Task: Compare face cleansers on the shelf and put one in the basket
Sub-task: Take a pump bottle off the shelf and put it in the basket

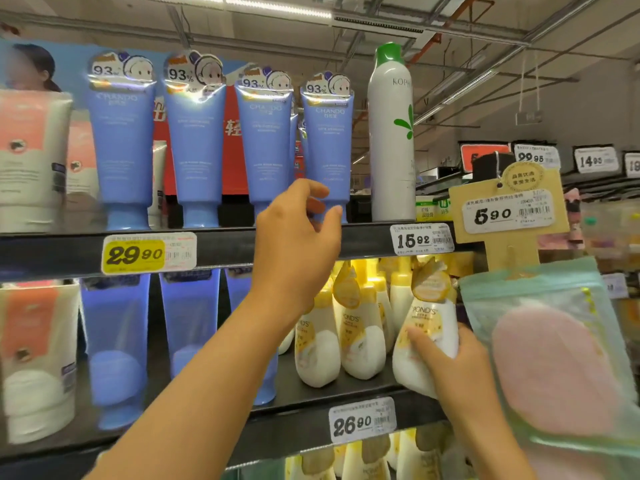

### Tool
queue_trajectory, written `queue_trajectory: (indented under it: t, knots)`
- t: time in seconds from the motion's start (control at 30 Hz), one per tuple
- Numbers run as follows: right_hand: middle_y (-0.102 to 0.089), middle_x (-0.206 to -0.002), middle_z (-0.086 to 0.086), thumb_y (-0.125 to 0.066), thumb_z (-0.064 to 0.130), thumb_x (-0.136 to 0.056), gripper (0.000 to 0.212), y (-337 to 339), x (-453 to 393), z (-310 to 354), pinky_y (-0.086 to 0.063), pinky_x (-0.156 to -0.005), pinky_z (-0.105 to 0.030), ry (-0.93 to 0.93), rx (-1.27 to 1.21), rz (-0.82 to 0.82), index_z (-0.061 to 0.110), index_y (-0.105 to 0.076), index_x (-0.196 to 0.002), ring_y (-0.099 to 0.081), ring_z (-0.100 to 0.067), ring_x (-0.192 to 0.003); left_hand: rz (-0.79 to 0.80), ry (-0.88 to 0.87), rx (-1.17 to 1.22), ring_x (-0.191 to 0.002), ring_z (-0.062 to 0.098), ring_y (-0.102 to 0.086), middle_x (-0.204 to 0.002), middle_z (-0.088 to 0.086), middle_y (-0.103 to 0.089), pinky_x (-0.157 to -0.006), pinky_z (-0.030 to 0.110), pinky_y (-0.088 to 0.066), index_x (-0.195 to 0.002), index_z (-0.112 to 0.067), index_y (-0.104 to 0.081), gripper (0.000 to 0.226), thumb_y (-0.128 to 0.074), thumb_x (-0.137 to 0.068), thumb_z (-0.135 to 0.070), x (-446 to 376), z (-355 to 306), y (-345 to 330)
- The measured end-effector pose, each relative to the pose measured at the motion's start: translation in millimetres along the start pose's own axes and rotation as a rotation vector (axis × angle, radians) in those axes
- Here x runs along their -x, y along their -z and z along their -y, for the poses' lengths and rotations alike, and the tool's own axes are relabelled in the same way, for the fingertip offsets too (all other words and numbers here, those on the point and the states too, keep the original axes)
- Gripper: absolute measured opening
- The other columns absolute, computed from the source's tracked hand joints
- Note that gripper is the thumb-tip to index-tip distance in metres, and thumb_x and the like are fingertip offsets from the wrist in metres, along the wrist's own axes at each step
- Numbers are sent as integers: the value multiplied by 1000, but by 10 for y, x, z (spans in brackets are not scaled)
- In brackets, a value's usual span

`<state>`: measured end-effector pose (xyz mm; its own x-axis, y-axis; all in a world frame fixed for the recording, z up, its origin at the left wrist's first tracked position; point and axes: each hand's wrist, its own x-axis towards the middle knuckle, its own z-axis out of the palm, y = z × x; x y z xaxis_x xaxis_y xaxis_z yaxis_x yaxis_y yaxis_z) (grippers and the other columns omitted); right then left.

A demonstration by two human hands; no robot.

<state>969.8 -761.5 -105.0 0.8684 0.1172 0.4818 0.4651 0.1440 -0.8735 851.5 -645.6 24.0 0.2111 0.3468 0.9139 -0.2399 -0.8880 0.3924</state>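
Note:
Several blue Chando cleanser tubes stand cap-down on the top shelf; the rightmost blue tube (329, 143) is just above my left hand (298, 237). That hand is raised in front of the tube's cap, thumb and fingers spread apart, holding nothing. On the middle shelf stand white and yellow Pond's bottles (360, 341). My right hand (457, 372) grips the rightmost Pond's bottle (427, 323) around its lower body, and the bottle tilts toward me at the shelf edge. No basket is in view.
A tall white spray can (391, 133) with a green cap stands right of the blue tubes. White and orange tubes (31, 157) fill the left end. A hanging packet with a pink sponge (554, 362) crowds the right, under a cardboard price sign (509, 209).

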Motion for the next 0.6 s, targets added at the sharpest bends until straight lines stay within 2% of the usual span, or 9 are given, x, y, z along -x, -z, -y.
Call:
queue_trajectory:
  t: [0.07,0.17,0.23,0.3,0.37,0.47,0.53,0.6]
  knots:
    - [-67,-87,-5,-71,19,-80,15,29,89,29,-48,-62,-31,-20,-42,35,15,-61,-91,-63,-18,-77,25,63,49,-72,4,-61,-81,-9,-63,-63,7,-44,-98,-17,-63,12,-63,-86,-18,232,35,33]
    - [-68,-88,-7,-70,23,-80,22,56,290,40,-50,-64,-33,-74,-89,91,13,-63,-98,-66,-23,-79,99,210,113,-69,5,-62,-82,-11,-66,-63,17,-49,-93,-24,-63,8,-64,-85,-22,691,134,105]
    - [-71,-87,-8,-69,27,-80,23,66,479,35,-53,-65,-36,-109,-111,134,14,-65,-98,-67,-26,-79,148,323,159,-71,8,-64,-82,-11,-66,-69,24,-54,-89,-25,-64,6,-64,-84,-22,1019,210,187]
    - [-73,-86,-7,-69,29,-78,23,65,700,29,-55,-60,-31,-148,-173,173,14,-67,-96,-70,-24,-78,177,476,246,-73,14,-67,-81,-9,-66,-72,33,-57,-86,-26,-65,7,-64,-84,-19,1301,277,270]
    - [-74,-85,-6,-70,30,-75,27,50,935,26,-52,-52,-22,-187,-243,207,14,-68,-96,-71,-18,-74,180,638,329,-67,13,-68,-77,-4,-67,-69,32,-57,-84,-22,-65,9,-63,-85,-14,1552,337,344]
    - [-75,-84,-6,-68,40,-61,43,-4,1261,33,-52,-53,-21,-224,-339,248,13,-68,-94,-71,-16,-73,216,857,471,-58,7,-65,-74,0,-67,-56,21,-55,-83,-16,-66,7,-61,-87,-12,1890,366,474]
    - [-74,-85,-6,-70,42,-58,46,-53,1457,35,-53,-56,-22,-235,-361,264,13,-68,-94,-70,-16,-74,269,970,562,-65,10,-68,-79,3,-71,-57,21,-55,-89,-12,-67,11,-61,-87,-21,2089,368,588]
    - [-74,-83,-6,-80,36,-62,43,-112,1632,14,-52,-55,-20,-236,-366,268,12,-68,-94,-70,-14,-72,312,1076,695,-76,18,-71,-86,7,-74,-60,25,-56,-97,-9,-67,28,-61,-81,-32,2256,372,709]
